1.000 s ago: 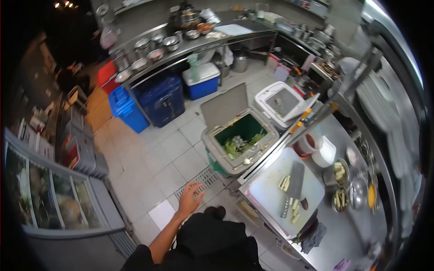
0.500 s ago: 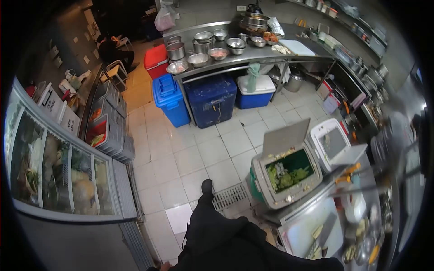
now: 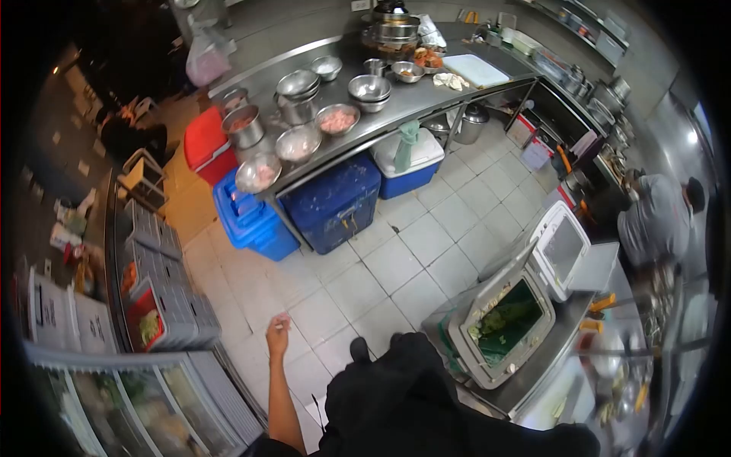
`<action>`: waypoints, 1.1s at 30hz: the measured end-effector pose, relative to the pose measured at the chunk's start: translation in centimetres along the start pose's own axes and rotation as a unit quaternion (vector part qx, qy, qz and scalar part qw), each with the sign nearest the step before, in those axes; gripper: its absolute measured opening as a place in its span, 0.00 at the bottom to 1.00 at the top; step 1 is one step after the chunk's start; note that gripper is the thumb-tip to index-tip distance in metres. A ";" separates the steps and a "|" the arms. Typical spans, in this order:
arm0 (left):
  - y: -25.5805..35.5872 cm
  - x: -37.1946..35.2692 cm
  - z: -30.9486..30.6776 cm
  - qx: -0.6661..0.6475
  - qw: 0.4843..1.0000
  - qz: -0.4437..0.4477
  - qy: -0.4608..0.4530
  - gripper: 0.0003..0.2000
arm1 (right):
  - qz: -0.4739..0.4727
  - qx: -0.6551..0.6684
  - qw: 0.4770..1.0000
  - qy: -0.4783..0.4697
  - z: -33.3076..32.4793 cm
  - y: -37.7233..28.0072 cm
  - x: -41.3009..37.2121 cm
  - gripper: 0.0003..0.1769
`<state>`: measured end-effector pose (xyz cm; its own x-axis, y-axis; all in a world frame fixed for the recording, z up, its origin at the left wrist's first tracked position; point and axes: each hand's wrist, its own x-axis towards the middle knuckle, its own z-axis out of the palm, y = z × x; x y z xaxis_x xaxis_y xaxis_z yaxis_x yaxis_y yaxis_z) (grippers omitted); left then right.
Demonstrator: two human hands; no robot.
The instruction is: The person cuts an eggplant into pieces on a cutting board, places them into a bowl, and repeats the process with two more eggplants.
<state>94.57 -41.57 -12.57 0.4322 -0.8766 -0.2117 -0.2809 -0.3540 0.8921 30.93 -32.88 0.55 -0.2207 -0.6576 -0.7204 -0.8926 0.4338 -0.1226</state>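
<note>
My left hand (image 3: pixel 278 330) hangs out over the white tiled floor (image 3: pixel 396 263), arm bare, fingers loosely bent with nothing in them. It touches nothing; the nearest things are the stacked grey crates (image 3: pixel 164 301) to its left and my dark shoe (image 3: pixel 359 349) to its right. My right hand is out of view. My dark clothing fills the bottom middle. To my right stands a grey waste bin (image 3: pixel 464 346) with its lid up and green scraps inside.
A steel counter (image 3: pixel 411 103) with several metal bowls runs across the back. Under it are two blue bins (image 3: pixel 335 202), a white-lidded cooler (image 3: pixel 407 156) and a red box (image 3: pixel 204 141). A person in grey (image 3: pixel 655 217) works at the right. A glass display case (image 3: pixel 137 396) is at lower left.
The view has swung left, away from the cutting board and toward the floor and back counter. My left hand, out of sight half a second ago, is back in view over the tiles.
</note>
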 end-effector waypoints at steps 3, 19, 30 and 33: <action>11.1 7.5 -0.2 0.039 0.998 0.043 0.008 0.13 | 0.015 0.017 1.000 -0.012 -1.1 -1.8 3.4 0.23; 37.3 25.9 16.7 -0.023 0.991 0.076 -0.110 0.16 | -0.032 0.066 0.997 -0.018 -20.7 -10.3 25.0 0.23; 47.3 39.1 37.5 -0.079 0.971 0.122 -0.189 0.13 | -0.032 0.054 0.994 -0.092 -29.0 -11.4 34.7 0.24; 50.4 42.8 44.5 -0.056 0.959 0.170 -0.218 0.13 | -0.027 0.038 0.990 -0.134 -31.3 -11.5 36.3 0.24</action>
<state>60.76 -111.47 5.53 -0.0741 -0.9969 -0.0261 -0.2372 -0.0078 0.9714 20.86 -80.98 -2.86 -0.0523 -0.4978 -0.8657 -0.8660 0.4543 -0.2090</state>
